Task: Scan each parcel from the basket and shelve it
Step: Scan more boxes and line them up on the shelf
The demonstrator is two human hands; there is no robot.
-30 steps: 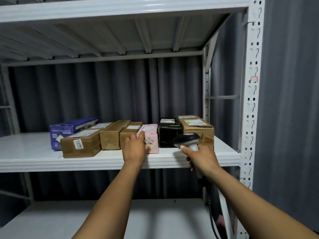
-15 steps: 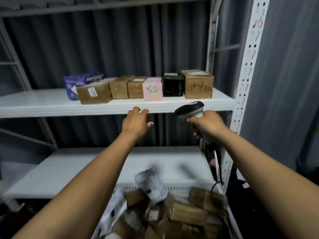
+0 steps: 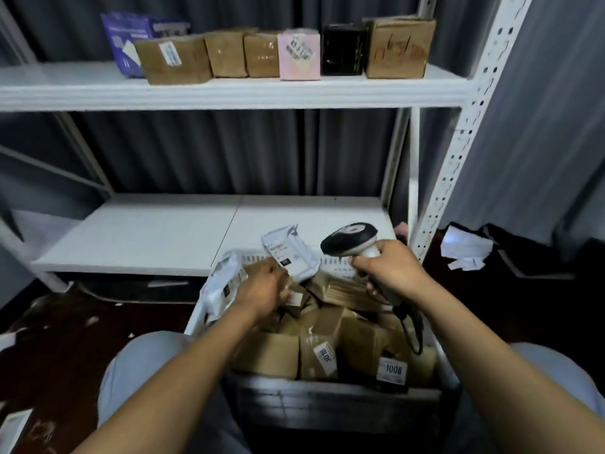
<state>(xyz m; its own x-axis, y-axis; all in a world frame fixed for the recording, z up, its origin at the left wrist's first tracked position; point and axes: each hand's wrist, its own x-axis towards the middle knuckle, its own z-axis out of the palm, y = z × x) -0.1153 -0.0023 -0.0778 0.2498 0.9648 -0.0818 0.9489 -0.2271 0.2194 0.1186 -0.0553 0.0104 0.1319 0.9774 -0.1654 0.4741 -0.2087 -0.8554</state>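
Observation:
A basket (image 3: 340,261) sits between my knees, heaped with brown cardboard parcels (image 3: 322,355) and white mailer bags (image 3: 289,253). My left hand (image 3: 263,288) reaches down into the heap, its fingers among small brown boxes beside a mailer bag (image 3: 224,286); blur hides whether it holds one. My right hand (image 3: 388,271) grips the handle of a black and white barcode scanner (image 3: 348,239) above the basket's far right corner. On the upper shelf (image 3: 229,93) stands a row of parcels: blue (image 3: 129,37), several brown, pink (image 3: 298,55), black (image 3: 342,49) and a larger brown box (image 3: 397,47).
The lower white shelf (image 3: 147,237) lies just behind the basket. A perforated white upright (image 3: 458,152) stands at the right. The scanner cable (image 3: 413,332) hangs over the parcels. Loose papers (image 3: 465,249) and dark bags lie on the floor at the right.
My view has dropped from the upper shelf to the basket. My left hand left the shelf edge and went down into the parcels. My right hand lowered the scanner over the basket.

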